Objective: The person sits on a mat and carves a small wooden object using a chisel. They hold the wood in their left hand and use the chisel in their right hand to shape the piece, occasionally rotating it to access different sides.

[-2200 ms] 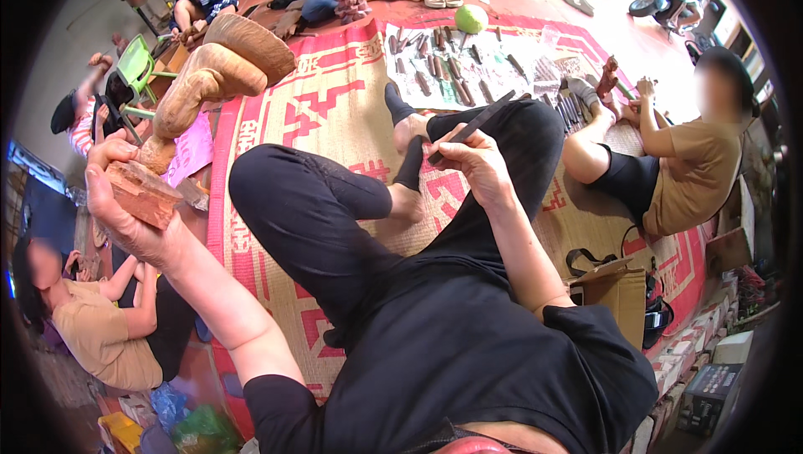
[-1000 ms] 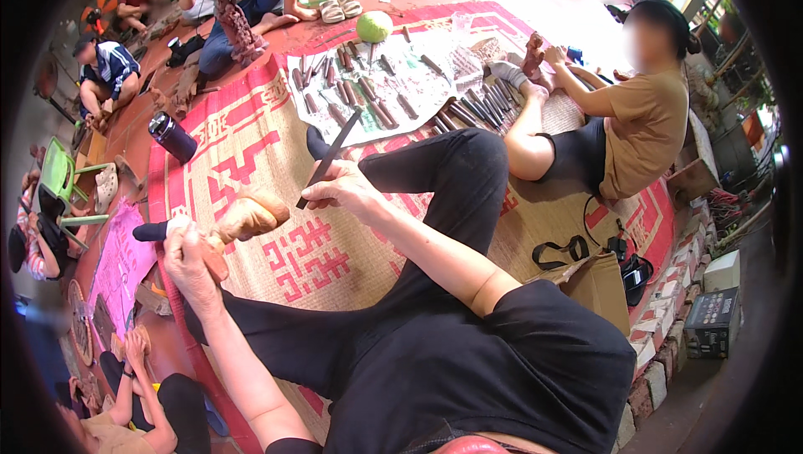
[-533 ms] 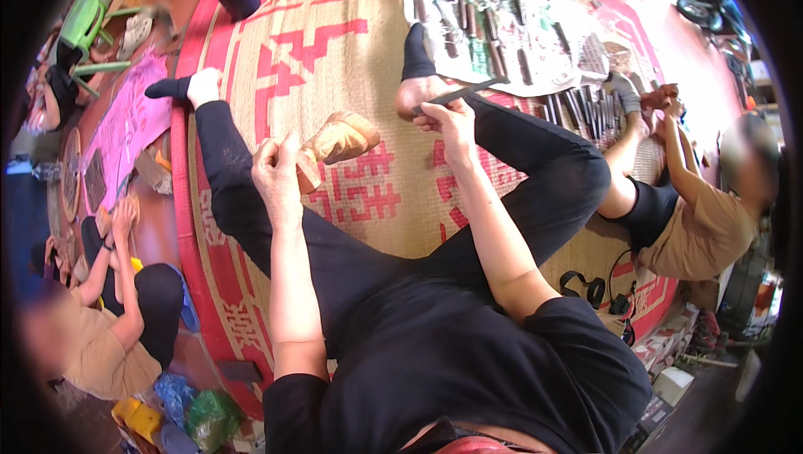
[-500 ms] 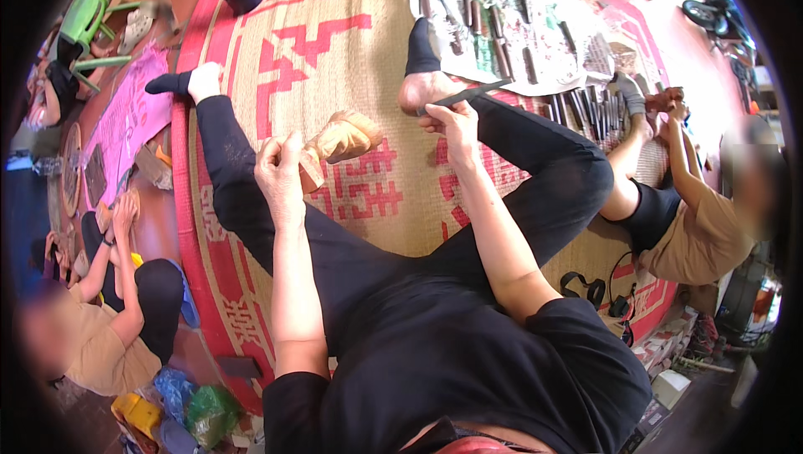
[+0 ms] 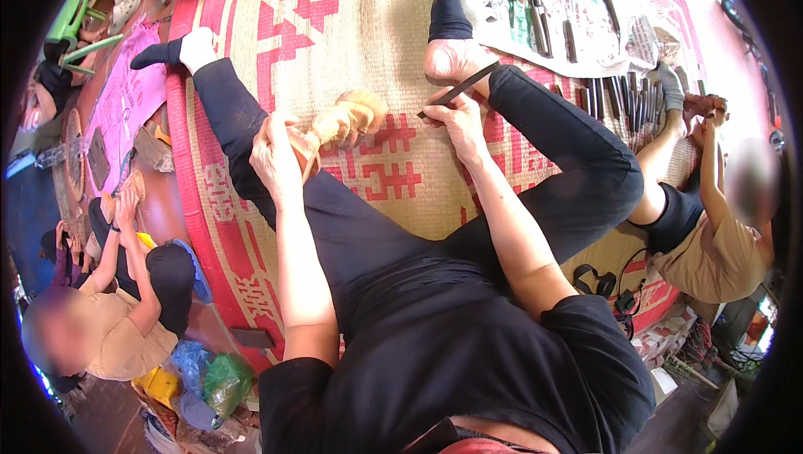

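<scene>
My left hand (image 5: 274, 153) is closed round the base of a pale carved wooden figure (image 5: 345, 121), which points away to the right above the mat. Its far end is rounded, and its fine detail is too small to make out. Between the fingers of my right hand (image 5: 458, 126) is a slim dark carving tool (image 5: 477, 80), slanting up to the right near my bare heel. I cannot tell from here which end is the blade. The tool and the figure are apart, with patterned mat showing between them.
My outstretched legs frame the red and straw mat (image 5: 368, 61). Several dark-handled tools (image 5: 539, 15) lie on a white sheet, more in a row (image 5: 619, 101) beside it. One person (image 5: 703, 253) sits at right, another (image 5: 125, 320) at left, near plastic bags (image 5: 226, 387).
The view has shifted, pushing the tool sheet up and right. The carved figure has tipped a little in my left hand, and the dark tool slants more steeply.
</scene>
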Demonstrator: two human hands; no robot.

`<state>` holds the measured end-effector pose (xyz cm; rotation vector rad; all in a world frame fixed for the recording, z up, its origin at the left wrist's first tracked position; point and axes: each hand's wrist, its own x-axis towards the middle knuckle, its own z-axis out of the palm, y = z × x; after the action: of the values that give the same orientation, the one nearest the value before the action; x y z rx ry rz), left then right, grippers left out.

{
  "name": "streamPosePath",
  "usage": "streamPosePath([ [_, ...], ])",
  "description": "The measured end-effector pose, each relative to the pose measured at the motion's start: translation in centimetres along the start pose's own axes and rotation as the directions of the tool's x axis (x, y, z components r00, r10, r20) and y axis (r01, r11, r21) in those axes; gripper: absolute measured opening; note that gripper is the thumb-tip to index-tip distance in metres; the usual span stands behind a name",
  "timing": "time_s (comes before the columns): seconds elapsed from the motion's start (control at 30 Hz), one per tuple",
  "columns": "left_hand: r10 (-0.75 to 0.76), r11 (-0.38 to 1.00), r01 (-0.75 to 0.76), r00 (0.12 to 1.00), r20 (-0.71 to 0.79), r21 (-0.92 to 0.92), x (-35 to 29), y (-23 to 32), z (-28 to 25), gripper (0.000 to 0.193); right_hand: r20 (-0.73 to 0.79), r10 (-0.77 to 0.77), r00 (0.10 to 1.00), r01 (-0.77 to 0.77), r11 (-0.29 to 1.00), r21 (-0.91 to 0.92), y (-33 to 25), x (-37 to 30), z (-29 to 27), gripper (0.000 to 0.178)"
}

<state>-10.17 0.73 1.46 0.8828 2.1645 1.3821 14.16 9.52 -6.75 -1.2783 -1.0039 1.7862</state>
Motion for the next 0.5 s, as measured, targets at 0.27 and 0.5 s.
streamPosePath([
  [0.27,0.104,0.984,-0.105,0.994,0.017,0.146,0.2,0.0,0.5,0.038,0.031,0.067,0.997,-0.066,0.998,-0.012,0.9,0.9,0.5,0.009],
  [0.5,0.112,0.985,-0.124,0.989,0.097,0.12,-2.5,0.6,-0.6,0.032,0.044,0.121,0.992,-0.12,0.992,-0.023,1.1,0.9,0.9,0.009],
])
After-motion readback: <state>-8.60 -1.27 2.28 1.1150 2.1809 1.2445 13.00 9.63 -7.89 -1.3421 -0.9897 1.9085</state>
